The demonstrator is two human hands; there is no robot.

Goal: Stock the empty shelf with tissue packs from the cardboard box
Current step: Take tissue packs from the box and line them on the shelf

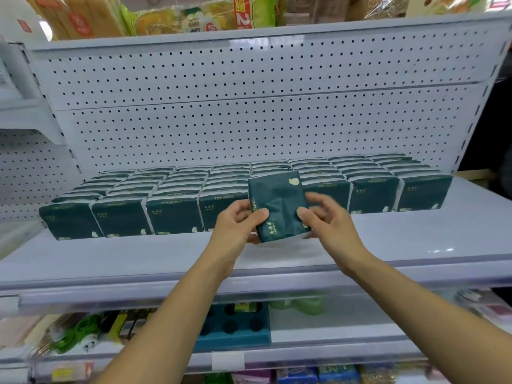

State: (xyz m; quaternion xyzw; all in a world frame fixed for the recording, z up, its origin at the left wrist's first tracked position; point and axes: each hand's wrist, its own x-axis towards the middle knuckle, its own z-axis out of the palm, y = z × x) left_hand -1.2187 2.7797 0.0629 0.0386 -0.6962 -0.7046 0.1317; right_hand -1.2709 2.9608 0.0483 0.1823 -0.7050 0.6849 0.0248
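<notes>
Tissue pack [277,206]: dark green, held above the shelf [415,245] front, near the stocked rows [194,189]. Left hand [238,223] and right hand [324,217] pinch its side edges. Likely light, soft, crushable; film slippery, so grip the sides.

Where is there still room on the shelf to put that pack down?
Bare shelf runs along the front, between the rows of packs and the shelf edge. The back is crowded up to the pegboard. Both hands hold the pack.
</notes>
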